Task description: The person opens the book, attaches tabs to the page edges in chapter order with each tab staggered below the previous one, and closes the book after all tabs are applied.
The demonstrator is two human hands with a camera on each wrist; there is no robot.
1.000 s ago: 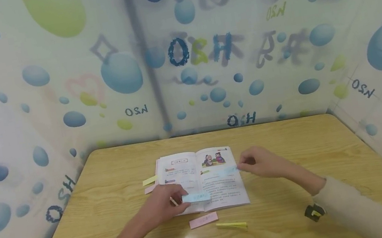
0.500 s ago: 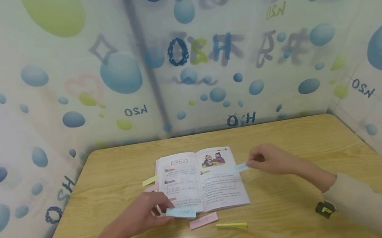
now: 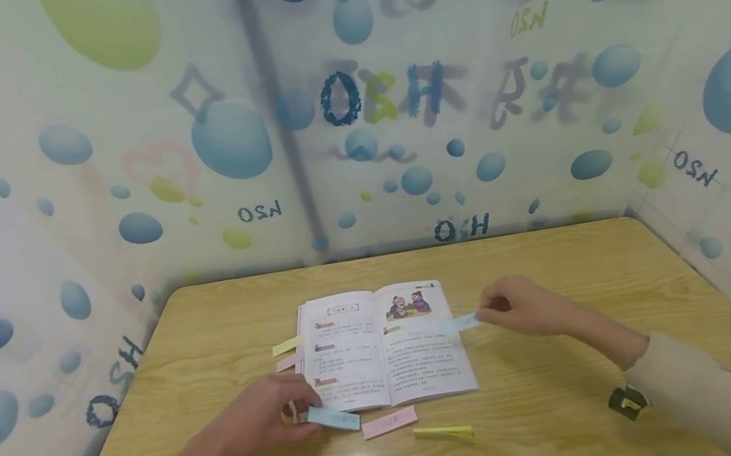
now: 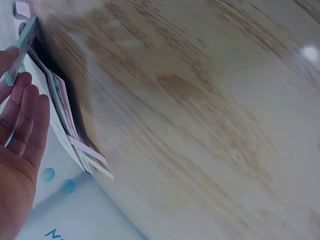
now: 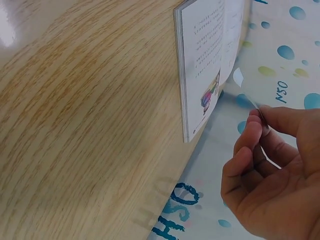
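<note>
An open book (image 3: 425,367) with printed text and a small colour picture lies on the wooden table. My left hand (image 3: 260,419), at the book's lower left corner, pinches a light blue sticky note pad (image 3: 336,418) between thumb and fingers; the left wrist view shows the pad (image 4: 22,47) edge-on. Past the book's right edge, my right hand (image 3: 527,307) pinches the end of a single blue sticky note (image 3: 463,322), whose other end overlaps the right page. In the right wrist view this thin note (image 5: 238,77) looks slightly curved and see-through.
A pink sticky note pad (image 3: 389,422) and a yellow one (image 3: 443,432) lie in front of the book. Yellow (image 3: 286,347) and pink (image 3: 287,362) tabs stick out from its left side. A bubble-patterned curtain (image 3: 358,181) stands behind the table (image 3: 226,308).
My left hand has moved left and down with the blue pad, off the pages to the book's lower left corner. My right hand has drawn its blue note rightward, partly off the page.
</note>
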